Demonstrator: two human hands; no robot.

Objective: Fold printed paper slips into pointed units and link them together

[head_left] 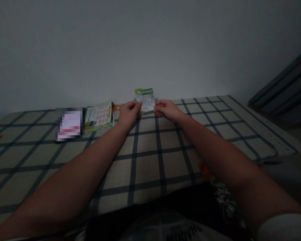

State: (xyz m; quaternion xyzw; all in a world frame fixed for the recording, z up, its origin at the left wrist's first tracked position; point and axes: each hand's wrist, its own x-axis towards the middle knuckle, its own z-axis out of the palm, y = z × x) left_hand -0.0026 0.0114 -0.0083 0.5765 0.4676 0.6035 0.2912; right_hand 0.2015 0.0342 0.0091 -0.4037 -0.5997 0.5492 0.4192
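Note:
A small green and white printed leaflet (145,98) stands nearly upright at the far side of a checked cloth surface, close to the wall. My left hand (129,113) pinches its left edge with thumb and fingers closed. My right hand (167,109) grips its right edge the same way. Both arms reach straight out from me across the cloth. The lower part of the leaflet is hidden behind my fingers.
A stack of colourful leaflets (99,116) lies left of my left hand, and a blurred-out white paper (69,124) lies further left. The beige cloth with dark grid lines (160,157) covers the surface. A grey curtain (288,90) hangs at right. The room is dim.

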